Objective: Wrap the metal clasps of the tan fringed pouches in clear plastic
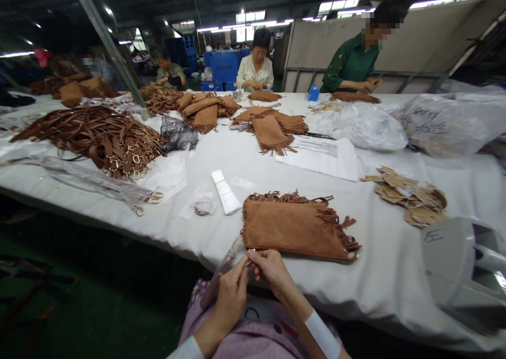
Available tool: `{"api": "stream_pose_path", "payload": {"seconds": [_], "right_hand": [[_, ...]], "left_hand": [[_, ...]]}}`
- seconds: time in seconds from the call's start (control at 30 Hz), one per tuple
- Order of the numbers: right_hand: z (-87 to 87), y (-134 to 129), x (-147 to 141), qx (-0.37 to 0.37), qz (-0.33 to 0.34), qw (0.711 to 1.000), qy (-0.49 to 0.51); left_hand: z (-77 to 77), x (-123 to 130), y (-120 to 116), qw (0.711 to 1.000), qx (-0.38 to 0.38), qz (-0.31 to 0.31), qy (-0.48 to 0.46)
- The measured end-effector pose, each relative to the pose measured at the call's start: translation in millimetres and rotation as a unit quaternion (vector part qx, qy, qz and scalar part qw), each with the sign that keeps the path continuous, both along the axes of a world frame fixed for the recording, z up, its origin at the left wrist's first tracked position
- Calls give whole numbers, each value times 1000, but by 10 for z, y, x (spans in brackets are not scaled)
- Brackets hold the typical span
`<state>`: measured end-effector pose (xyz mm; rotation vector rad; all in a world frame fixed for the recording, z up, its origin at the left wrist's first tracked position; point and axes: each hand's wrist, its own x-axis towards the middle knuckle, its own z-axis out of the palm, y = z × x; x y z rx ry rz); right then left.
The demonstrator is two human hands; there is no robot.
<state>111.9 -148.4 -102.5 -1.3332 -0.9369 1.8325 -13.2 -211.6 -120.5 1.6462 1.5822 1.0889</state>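
Observation:
A brown suede bag [290,227] with fringe on its far and right edges lies flat at the table's near edge. My left hand [232,293] is closed around the end of a strap in a clear plastic sleeve [215,288], which hangs over the table edge by my lap. My right hand [272,269] pinches at the bag's near left corner, its fingertips meeting those of my left hand. A small metallic glint shows between the fingertips, but the fingers cover most of that piece.
Brown straps with gold clasps [106,137] are heaped at left. White sleeves [226,193] lie ahead, cardboard tags [413,195] at right, near a grey machine [454,264]. More fringed bags [271,132] and plastic bags [450,122] lie farther back. Several people work across the table.

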Motion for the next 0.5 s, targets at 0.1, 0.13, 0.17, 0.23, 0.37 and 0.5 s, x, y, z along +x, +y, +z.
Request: {"api": "stream_pose_path", "payload": {"seconds": [0.1,0.13,0.17,0.23,0.37,0.5], "right_hand": [[-32,4,7,-20,-14,1000,3],[-36,6,13,-26,-20,999,7],[-37,8,18,-30,-24,999,11],[-34,16,28,-33,-27,999,18],[-41,37,39,-21,-23,999,18],[-78,53,53,-12,3,1000,12]], "left_hand": [[36,-103,-173,991,-114,-23,-66],[51,-154,-221,986,-142,-38,-82],[71,-206,-254,981,-159,-45,-98],[132,-294,-254,975,-173,-24,-140],[283,-271,-6,946,-197,37,-254],[345,-16,259,921,-257,-52,-288]]}}
